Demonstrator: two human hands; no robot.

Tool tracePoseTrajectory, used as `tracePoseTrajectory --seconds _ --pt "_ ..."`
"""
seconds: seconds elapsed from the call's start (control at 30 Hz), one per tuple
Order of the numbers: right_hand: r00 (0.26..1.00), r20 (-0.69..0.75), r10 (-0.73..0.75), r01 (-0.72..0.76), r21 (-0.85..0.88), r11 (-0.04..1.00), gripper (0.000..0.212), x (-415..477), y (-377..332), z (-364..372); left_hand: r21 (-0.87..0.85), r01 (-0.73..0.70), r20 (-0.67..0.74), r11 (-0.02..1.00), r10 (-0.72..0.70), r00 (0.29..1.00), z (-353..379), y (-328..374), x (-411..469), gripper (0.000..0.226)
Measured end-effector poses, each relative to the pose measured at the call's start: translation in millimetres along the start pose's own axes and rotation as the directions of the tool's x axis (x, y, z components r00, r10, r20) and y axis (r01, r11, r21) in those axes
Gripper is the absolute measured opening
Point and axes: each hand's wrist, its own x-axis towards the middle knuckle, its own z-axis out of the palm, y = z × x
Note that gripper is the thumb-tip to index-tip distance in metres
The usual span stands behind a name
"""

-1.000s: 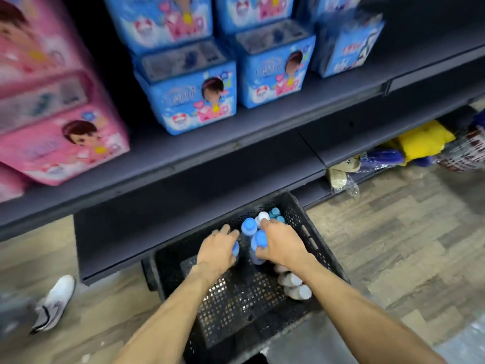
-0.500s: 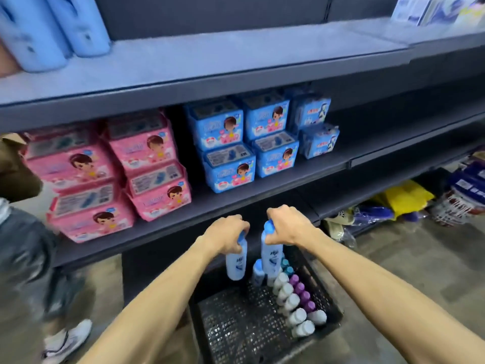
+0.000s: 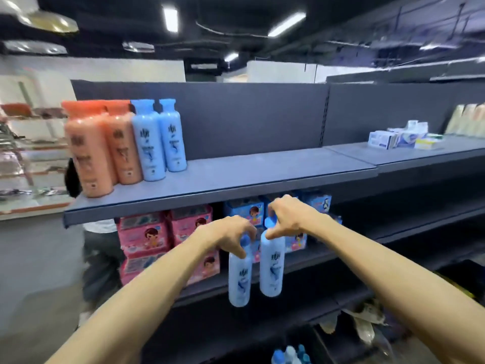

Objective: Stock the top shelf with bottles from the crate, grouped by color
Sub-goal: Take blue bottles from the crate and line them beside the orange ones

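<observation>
My left hand (image 3: 227, 236) grips a light blue bottle (image 3: 239, 279) by its cap, and my right hand (image 3: 287, 216) grips a second light blue bottle (image 3: 272, 267) the same way. Both bottles hang upright side by side, below the front edge of the top shelf (image 3: 236, 177). At the shelf's left end stand two orange bottles (image 3: 105, 145) and, right of them, two blue bottles (image 3: 160, 139). Caps of bottles in the crate (image 3: 290, 354) show at the bottom edge; the crate itself is hidden.
Pink packs (image 3: 162, 240) and blue packs (image 3: 246, 210) fill the shelf below. Small white boxes (image 3: 401, 137) lie on the adjoining shelf to the right. A person (image 3: 97, 248) stands at the shelf's left end. The top shelf has bare surface right of the blue bottles.
Both hands have lifted the two blue bottles out of the crate and raised them to just under the top shelf. My view has tilted up from the crate to the top shelf.
</observation>
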Motion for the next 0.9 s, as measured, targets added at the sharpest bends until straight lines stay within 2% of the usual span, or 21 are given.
tracePoseTrajectory --seconds 0.27,0.33,0.43,0.7,0.9 --pt "0.969 -0.237 -0.064 0.076 0.041 0.996 0.050 5 -27 -121 -0.031 0.089 -0.086 0.995 -0.092 0.992 -123 -5 -57 0.034" --pt "0.964 -0.252 -0.088 0.108 0.070 0.992 0.052 7 -36 -147 -0.109 0.107 -0.099 0.988 -0.118 0.988 -155 -7 -71 0.030" --pt "0.955 -0.276 -0.106 0.140 0.105 0.985 0.039 12 -45 -177 -0.195 0.090 -0.129 0.977 -0.117 0.985 -196 -12 -90 0.031" --pt "0.919 -0.355 -0.173 0.198 0.034 0.980 0.043 37 -68 -234 -0.115 0.142 -0.258 0.983 -0.167 0.951 -268 -30 -116 0.038" --pt "0.895 -0.394 -0.210 0.232 0.008 0.973 0.034 67 -84 -246 -0.166 0.212 -0.340 0.963 -0.258 0.905 -294 -57 -121 0.037"
